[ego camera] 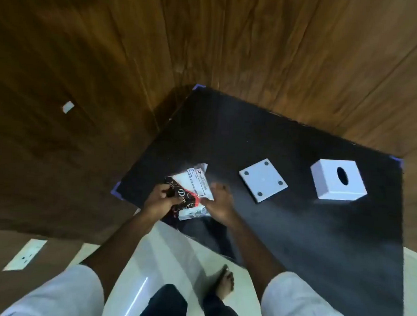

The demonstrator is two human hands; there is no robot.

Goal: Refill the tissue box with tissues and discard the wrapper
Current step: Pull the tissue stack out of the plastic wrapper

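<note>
A wrapped pack of tissues (pixel 194 181), in clear plastic with a black patterned end and a white label, lies near the left front edge of the black table (pixel 295 236). My left hand (pixel 160 199) grips the pack's dark lower end. My right hand (pixel 218 202) holds its right side, thumb on the wrapper and fingers spread. The white tissue box (pixel 338 183) with an oval slot in its top stands at the right. Its white base plate (pixel 263 180) with four round feet lies flat between the pack and the box.
Wood-panelled walls (pixel 210 35) close in behind and to the left of the table. White wall sockets (pixel 25 255) sit on the left panel. My legs and a bare foot (pixel 225 284) stand on the pale tiled floor below the table's front edge.
</note>
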